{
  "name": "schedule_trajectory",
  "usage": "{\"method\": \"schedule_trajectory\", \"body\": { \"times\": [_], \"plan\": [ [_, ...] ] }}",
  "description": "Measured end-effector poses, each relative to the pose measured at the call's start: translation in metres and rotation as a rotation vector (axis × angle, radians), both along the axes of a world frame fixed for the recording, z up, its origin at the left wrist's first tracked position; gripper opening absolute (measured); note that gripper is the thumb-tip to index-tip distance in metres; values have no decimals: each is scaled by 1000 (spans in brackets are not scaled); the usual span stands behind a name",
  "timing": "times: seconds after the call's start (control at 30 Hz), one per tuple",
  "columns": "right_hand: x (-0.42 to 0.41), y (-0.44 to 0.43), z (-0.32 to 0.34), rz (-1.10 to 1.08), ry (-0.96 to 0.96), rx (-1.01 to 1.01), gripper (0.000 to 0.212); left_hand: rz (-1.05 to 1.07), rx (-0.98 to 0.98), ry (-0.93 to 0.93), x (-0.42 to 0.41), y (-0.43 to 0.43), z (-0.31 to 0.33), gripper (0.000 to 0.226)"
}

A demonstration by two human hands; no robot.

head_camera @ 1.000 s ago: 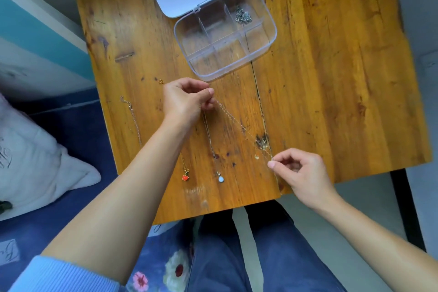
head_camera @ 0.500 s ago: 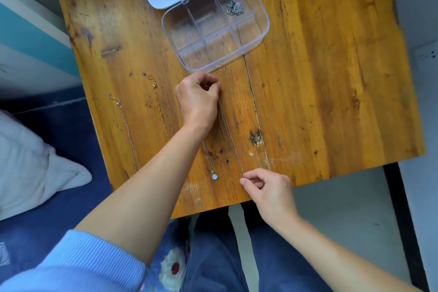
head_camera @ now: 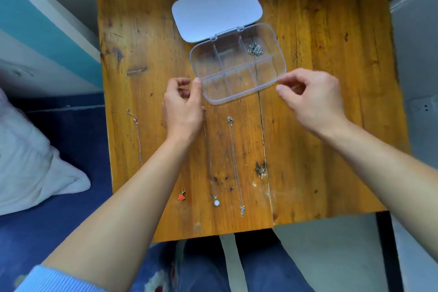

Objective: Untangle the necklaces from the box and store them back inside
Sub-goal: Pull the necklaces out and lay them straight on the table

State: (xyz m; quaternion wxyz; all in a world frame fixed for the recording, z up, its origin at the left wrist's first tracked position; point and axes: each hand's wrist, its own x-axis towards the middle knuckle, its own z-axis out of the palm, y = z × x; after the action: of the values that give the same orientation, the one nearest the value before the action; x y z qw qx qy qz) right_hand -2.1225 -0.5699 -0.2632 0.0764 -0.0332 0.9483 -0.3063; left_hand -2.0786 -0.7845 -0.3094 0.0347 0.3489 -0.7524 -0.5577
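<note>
A clear compartment box (head_camera: 270, 73) stands on the wooden table (head_camera: 320, 125) with its white lid (head_camera: 216, 10) folded open behind it. A small tangle of silver chain (head_camera: 255, 48) lies in its far right compartment. My left hand (head_camera: 182, 104) has its thumb and fingertip at the box's near left corner. My right hand (head_camera: 310, 95) pinches at the near right corner. Several necklaces lie straight and side by side nearer to me: a plain chain (head_camera: 138, 135), one with a red pendant (head_camera: 182, 197) partly under my left arm, one with a white pendant (head_camera: 216, 202), and a silver chain (head_camera: 235, 163).
The table's near edge (head_camera: 213, 236) runs just above my knees. A pale pillow (head_camera: 28, 161) lies on dark blue fabric to the left. Grey floor and a wall socket (head_camera: 424, 108) are on the right.
Both hands let go of the thin silver chain, which now lies straight on the table. They moved up to the two near corners of the box.
</note>
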Motion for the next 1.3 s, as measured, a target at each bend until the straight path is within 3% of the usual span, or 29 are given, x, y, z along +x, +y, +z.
{"method": "schedule_trajectory", "body": {
  "times": [0.13,0.3,0.6,0.9,1.07,1.3],
  "plan": [
    [-75,-43,-6,211,74,361,20,-104,34,-54,-15,-7,-13,18],
    [-100,-72,-29,340,125,785,15,-83,149,-65,-14,-14,-24,10],
    [-114,-83,-41,318,95,832,9,-97,269,-60,-13,-23,-30,19],
    [-110,-72,-31,274,1,558,16,-120,279,-59,-15,-26,-29,16],
    [-103,-60,-5,99,50,180,8,-121,284,-77,-15,-26,-28,20],
    [-93,-29,16,-257,-291,-437,12,-99,299,-104,-15,-25,-21,29]
  ]
}}
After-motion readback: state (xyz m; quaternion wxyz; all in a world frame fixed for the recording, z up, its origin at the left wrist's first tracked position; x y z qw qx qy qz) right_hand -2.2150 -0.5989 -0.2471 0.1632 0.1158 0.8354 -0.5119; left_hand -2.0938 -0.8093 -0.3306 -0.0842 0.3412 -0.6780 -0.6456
